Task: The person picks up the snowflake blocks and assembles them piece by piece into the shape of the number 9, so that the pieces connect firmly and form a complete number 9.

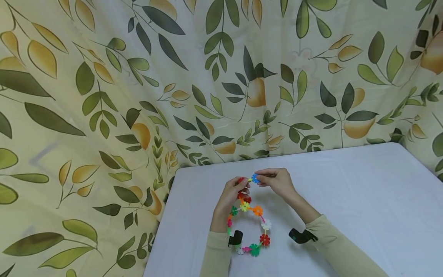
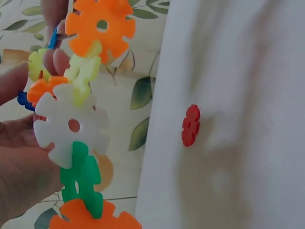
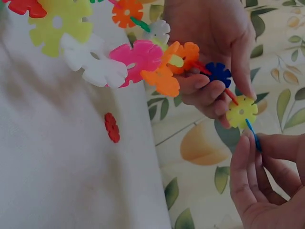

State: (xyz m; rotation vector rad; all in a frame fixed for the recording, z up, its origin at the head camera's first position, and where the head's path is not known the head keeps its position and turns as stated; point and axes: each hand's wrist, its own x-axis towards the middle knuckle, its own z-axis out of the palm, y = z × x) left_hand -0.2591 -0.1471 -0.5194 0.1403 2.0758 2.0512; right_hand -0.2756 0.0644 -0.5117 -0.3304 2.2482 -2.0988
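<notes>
A chain of colourful interlocking plastic snowflake discs [image 1: 265, 240] hangs in a loop from my left hand [image 1: 231, 194]. In the right wrist view, the left fingers hold the chain near a dark blue disc [image 3: 219, 75] and a yellow disc [image 3: 241, 112] at its end. My right hand [image 1: 279, 181] pinches a blue disc [image 3: 255, 137] between thumb and fingers. The blue disc's edge meets the yellow disc; whether its slot is engaged I cannot tell. Orange, white and green discs of the hanging chain fill the left wrist view, with the white disc [image 2: 71, 125] in front of the left hand.
A loose red disc [image 2: 191, 125] lies on the white-covered table [image 1: 346, 200]. Behind and left of the table hangs a leaf-and-fruit patterned curtain [image 1: 194, 127]. Black wrist cameras [image 1: 302, 236] sit on both sleeves.
</notes>
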